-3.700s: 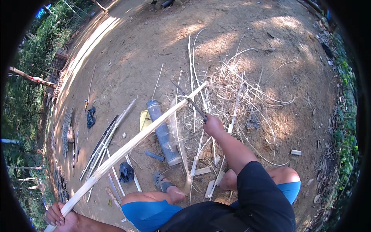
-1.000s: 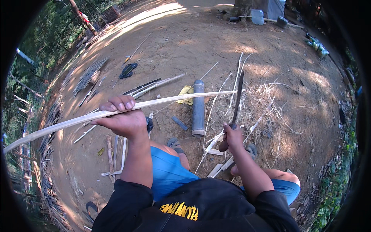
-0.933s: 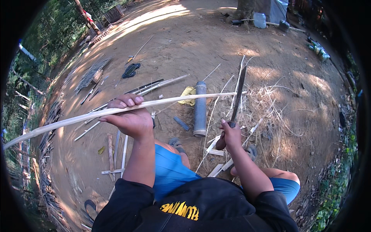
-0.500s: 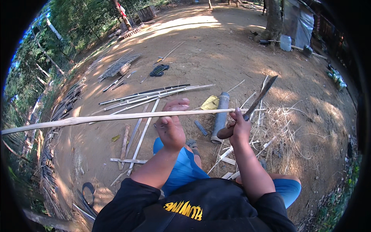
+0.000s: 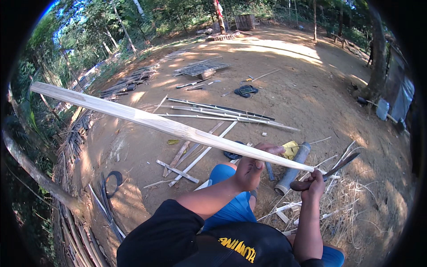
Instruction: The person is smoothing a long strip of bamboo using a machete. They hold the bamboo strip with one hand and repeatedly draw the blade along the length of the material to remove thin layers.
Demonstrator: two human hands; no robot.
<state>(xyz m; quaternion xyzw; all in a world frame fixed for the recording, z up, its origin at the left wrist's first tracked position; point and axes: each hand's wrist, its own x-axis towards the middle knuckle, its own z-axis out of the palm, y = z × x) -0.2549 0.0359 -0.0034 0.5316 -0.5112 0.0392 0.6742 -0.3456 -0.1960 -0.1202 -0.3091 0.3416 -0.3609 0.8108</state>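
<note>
Two hands were on the pale strip [image 5: 138, 116] as I watched from my end. The right hand [image 5: 315, 183] was closed round the handle of the knife [image 5: 342, 166], its thumb side up against the strip's thin end, the dark blade pointing off to the upper right. The left hand [image 5: 250, 172] stood partly open beneath the strip, which crossed between its thumb and fingers; how firmly it held I could not tell.

Compared with half a second before, the strip had swung: it had run nearly level out to the left rim, and now its wide end rose to the upper left, fully in my view. The left hand had come over, so the two were nearer each other. My view had lifted as well, taking in more of the trees [image 5: 169, 22]. A few seconds back, the blade had crossed the strip near its far end.

For room, I had brown earth [image 5: 138, 153] beneath the raised end, running on past the slats [image 5: 231, 115] to the lattice rack [image 5: 202, 68]. Things were tighter on the right: the grey tube [image 5: 293, 167] showed just left of the right hand, and shavings [image 5: 349, 209] spread below the blade. A stick pile [image 5: 131, 83] and a leaning trunk [image 5: 42, 180] edged the ground at left, a tree [image 5: 378, 66] at right.
</note>
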